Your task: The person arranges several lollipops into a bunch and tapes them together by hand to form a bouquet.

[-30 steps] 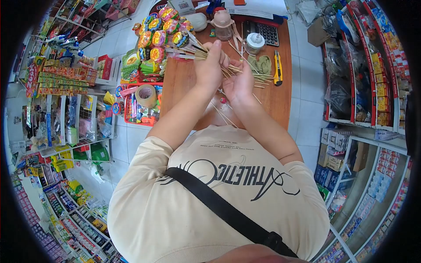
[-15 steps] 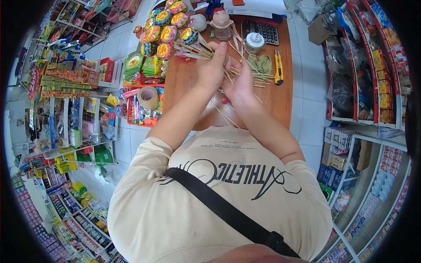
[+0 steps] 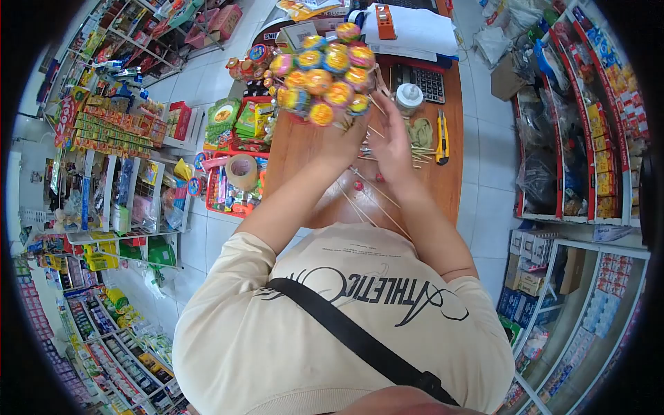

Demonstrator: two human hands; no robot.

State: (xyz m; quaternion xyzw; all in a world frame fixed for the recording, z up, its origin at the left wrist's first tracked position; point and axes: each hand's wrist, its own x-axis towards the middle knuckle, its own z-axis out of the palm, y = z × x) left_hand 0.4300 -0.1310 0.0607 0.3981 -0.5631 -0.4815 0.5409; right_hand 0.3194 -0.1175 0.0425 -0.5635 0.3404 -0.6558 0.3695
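A bunch of round wrapped lollipops [image 3: 321, 76] in yellow, orange, pink and blue stands upright over the wooden table [image 3: 287, 155], slightly blurred. Just below its heads, my left hand [image 3: 346, 138] is wrapped round the sticks, its fingers partly hidden by the candies. My right hand [image 3: 392, 142] is beside the bunch on the right, fingers stretched out and apart from the left hand. Thin wooden sticks [image 3: 420, 155] lie under and to the right of my right hand. More long sticks [image 3: 357, 205] and a small red piece [image 3: 358, 185] lie nearer my body.
A yellow cutter [image 3: 441, 138], a green cloth [image 3: 420, 133], a white-lidded jar [image 3: 409, 99] and a calculator [image 3: 427, 84] are on the right. An orange device [image 3: 384, 22] rests at the back. Left of the table, a red basket [image 3: 211, 200] holds a tape roll [image 3: 242, 171].
The lollipop bunch has swung right and more upright, now covering the pink-lidded bottle. My right hand has opened and parted from my left. The view has shifted slightly.
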